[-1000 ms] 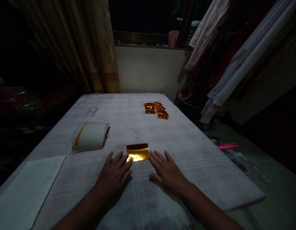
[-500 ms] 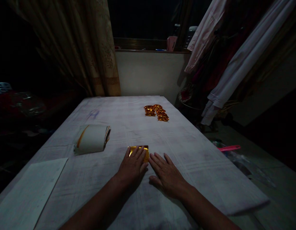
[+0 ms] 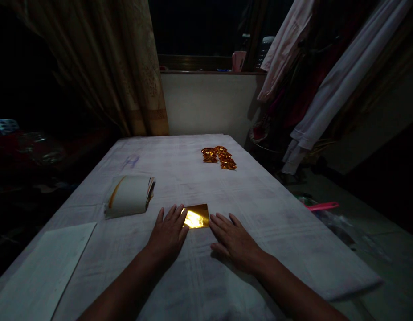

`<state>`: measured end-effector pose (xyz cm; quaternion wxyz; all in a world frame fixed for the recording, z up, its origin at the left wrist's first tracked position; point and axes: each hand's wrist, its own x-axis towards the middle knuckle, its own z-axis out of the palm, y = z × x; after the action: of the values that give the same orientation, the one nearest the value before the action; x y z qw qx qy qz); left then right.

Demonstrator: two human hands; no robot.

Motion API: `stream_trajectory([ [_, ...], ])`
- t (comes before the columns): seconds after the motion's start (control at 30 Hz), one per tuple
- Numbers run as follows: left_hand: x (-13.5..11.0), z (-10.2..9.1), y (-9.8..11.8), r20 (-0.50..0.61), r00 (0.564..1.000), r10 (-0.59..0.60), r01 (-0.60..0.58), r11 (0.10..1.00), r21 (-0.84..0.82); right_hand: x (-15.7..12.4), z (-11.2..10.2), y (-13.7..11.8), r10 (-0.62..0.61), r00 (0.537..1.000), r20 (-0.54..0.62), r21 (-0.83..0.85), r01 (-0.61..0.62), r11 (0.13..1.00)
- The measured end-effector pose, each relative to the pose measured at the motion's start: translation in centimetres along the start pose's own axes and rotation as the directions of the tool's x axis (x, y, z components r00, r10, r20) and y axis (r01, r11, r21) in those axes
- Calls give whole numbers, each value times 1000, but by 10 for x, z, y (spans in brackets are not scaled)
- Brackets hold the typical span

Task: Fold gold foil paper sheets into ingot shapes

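Left hand (image 3: 168, 230) and right hand (image 3: 233, 242) lie flat, unclamped, at opposite edges of the foil (image 3: 197, 217), lower centre; we judge it light, slick, easily creased: grip those edges.

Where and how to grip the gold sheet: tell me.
Probably best to pinch the gold sheet by its right edge, coming in low from the right: it lies flat, so only its thin edges offer a hold. The left hand has fingers at the left edge; the right hand lies beside the right one.
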<state>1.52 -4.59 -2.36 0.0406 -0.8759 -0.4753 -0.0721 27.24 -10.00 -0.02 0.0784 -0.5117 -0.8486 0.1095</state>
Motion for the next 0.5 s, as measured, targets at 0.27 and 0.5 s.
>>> stream_trajectory([
  [0.27,15,9,2,-75,996,-47,46,999,-26,86,-29,82,218,963,-156,-139,-240,961],
  [0.5,13,14,-1,-74,995,-64,62,998,-30,148,-43,133,414,881,-230,-155,-453,878],
])
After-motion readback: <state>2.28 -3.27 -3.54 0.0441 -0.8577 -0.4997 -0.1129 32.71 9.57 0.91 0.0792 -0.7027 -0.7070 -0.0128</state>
